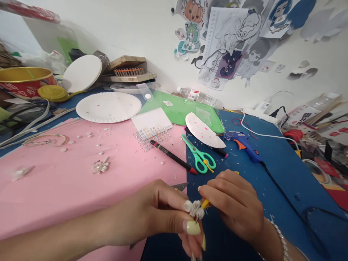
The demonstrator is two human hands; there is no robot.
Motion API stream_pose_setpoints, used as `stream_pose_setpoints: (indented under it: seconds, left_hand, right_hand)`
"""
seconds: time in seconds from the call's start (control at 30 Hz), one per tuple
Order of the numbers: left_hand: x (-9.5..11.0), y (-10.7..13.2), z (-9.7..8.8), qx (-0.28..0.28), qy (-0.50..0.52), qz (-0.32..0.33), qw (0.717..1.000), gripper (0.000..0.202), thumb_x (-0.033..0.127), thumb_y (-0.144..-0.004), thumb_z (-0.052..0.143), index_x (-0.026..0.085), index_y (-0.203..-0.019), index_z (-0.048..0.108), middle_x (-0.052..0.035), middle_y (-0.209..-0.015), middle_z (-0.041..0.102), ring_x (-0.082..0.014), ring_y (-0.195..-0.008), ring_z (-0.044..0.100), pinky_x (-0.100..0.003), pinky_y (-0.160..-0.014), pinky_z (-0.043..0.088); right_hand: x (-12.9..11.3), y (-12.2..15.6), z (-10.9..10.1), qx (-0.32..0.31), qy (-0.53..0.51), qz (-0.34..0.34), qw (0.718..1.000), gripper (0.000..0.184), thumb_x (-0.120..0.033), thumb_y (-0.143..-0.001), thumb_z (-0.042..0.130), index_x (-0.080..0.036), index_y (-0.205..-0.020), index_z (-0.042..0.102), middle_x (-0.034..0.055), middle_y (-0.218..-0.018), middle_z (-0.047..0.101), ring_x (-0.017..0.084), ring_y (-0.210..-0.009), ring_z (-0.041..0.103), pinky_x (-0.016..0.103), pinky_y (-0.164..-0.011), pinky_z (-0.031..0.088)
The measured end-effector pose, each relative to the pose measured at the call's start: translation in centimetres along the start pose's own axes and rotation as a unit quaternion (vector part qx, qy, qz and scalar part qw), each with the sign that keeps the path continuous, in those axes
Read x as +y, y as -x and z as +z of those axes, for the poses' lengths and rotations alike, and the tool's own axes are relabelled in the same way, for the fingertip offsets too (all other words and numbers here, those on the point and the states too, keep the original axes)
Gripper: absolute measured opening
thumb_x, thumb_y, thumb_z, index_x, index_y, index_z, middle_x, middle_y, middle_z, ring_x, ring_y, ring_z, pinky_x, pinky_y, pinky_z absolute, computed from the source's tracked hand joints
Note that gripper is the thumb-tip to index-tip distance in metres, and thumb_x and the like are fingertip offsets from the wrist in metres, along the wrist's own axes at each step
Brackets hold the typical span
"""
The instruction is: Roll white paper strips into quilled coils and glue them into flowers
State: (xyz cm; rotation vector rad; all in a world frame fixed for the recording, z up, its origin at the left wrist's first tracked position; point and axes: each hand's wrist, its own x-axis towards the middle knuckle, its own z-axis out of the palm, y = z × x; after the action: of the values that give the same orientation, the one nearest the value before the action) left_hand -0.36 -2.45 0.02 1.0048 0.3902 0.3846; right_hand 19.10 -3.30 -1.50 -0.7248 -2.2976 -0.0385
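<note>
My left hand [165, 215] pinches a small white looped paper piece [193, 208] near the front edge. My right hand [233, 203] is closed round a yellow-handled tool [206, 204] whose tip meets that piece. A grey blade tip [181, 186] pokes out behind my left hand. A finished white looped flower [100, 166] lies on the pink sheet [67, 181]. Green scissors [199, 156], a black and red pen [172, 156] and a blue glue gun [244, 143] lie just beyond my hands.
A white paper plate [108, 107], a folded half plate [203, 130], a sticker gem sheet [152, 128] and a green sheet [182, 108] sit further back. The glue gun's black cord [285, 192] runs across the blue mat [272, 174]. Clutter lines the left and right edges.
</note>
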Motion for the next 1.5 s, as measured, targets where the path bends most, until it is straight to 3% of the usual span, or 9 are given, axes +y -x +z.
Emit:
stream_pose_setpoints:
  seconds: [0.3, 0.43, 0.8, 1.07, 1.2, 1.33, 1.5]
  left_hand:
    - [0.3, 0.1, 0.0, -0.006, -0.021, 0.0, 1.0, 0.02, 0.007, -0.079, 0.053, 0.013, -0.08, 0.072, -0.0058, -0.065, 0.068, -0.0145, -0.064, 0.063, -0.02, -0.061, 0.046]
    - [0.2, 0.3, 0.1, 0.023, -0.008, -0.003, 1.0, 0.018, 0.013, -0.08, 0.054, 0.015, -0.08, 0.072, -0.0061, -0.068, 0.067, -0.0144, -0.06, 0.063, -0.022, -0.059, 0.049]
    - [0.3, 0.4, 0.1, 0.056, -0.028, 0.009, 0.998, 0.016, 0.02, -0.078, 0.057, 0.014, -0.073, 0.071, -0.0034, -0.064, 0.061, -0.0106, -0.054, 0.059, -0.021, -0.058, 0.05]
    - [0.2, 0.2, -0.1, 0.018, -0.044, 0.023, 0.999, 0.018, 0.013, -0.081, 0.053, 0.016, -0.079, 0.071, -0.0027, -0.065, 0.062, -0.0089, -0.054, 0.06, -0.017, -0.057, 0.047]
    - [0.1, 0.1, -0.5, -0.003, -0.039, 0.007, 0.999, 0.018, 0.022, -0.08, 0.055, 0.015, -0.08, 0.071, -0.0038, -0.06, 0.065, -0.0111, -0.053, 0.06, -0.02, -0.056, 0.046]
    - [0.0, 0.0, -0.9, -0.04, -0.046, -0.018, 0.998, 0.023, 0.033, -0.078, 0.057, 0.015, -0.083, 0.071, -0.0046, -0.069, 0.067, -0.0126, -0.06, 0.06, -0.023, -0.066, 0.045]
    - [0.3, -0.1, -0.9, -0.049, -0.067, -0.03, 0.996, 0.026, 0.034, -0.081, 0.054, 0.015, -0.084, 0.071, -0.0038, -0.067, 0.067, -0.0133, -0.064, 0.06, -0.023, -0.071, 0.042]
  right_hand:
    - [0.2, -0.2, -0.6, 0.006, -0.003, -0.012, 1.0, 0.015, -0.009, -0.082, 0.044, -0.014, -0.087, 0.057, 0.0055, -0.07, 0.062, 0.016, -0.068, 0.052, 0.03, -0.059, 0.038]
    - [0.3, -0.3, -0.6, 0.01, -0.002, -0.002, 1.0, 0.016, -0.009, -0.083, 0.043, -0.014, -0.088, 0.058, 0.0049, -0.07, 0.062, 0.016, -0.068, 0.053, 0.03, -0.06, 0.039]
    - [0.3, -0.6, -0.5, -0.056, -0.082, 0.009, 0.995, 0.029, -0.019, -0.09, 0.033, -0.015, -0.079, 0.06, 0.0016, -0.058, 0.055, 0.011, -0.052, 0.045, 0.024, -0.05, 0.034]
    - [-0.1, -1.2, -0.7, -0.137, -0.201, 0.036, 0.969, 0.039, -0.029, -0.092, 0.025, -0.016, -0.077, 0.058, 0.0009, -0.055, 0.052, 0.01, -0.05, 0.044, 0.022, -0.047, 0.033]
    - [-0.2, -1.1, -0.7, -0.157, -0.254, 0.049, 0.953, 0.037, -0.031, -0.092, 0.025, -0.018, -0.08, 0.057, -0.0004, -0.057, 0.052, 0.01, -0.053, 0.047, 0.02, -0.05, 0.036]
    - [-0.4, -0.9, -0.5, -0.162, -0.303, 0.053, 0.937, 0.037, -0.033, -0.092, 0.025, -0.019, -0.076, 0.055, -0.0015, -0.058, 0.052, 0.008, -0.055, 0.049, 0.018, -0.053, 0.039]
    - [-0.6, -0.8, -0.4, -0.16, -0.317, 0.054, 0.933, 0.038, -0.034, -0.092, 0.025, -0.019, -0.074, 0.055, -0.0017, -0.06, 0.055, 0.007, -0.057, 0.051, 0.017, -0.056, 0.04]
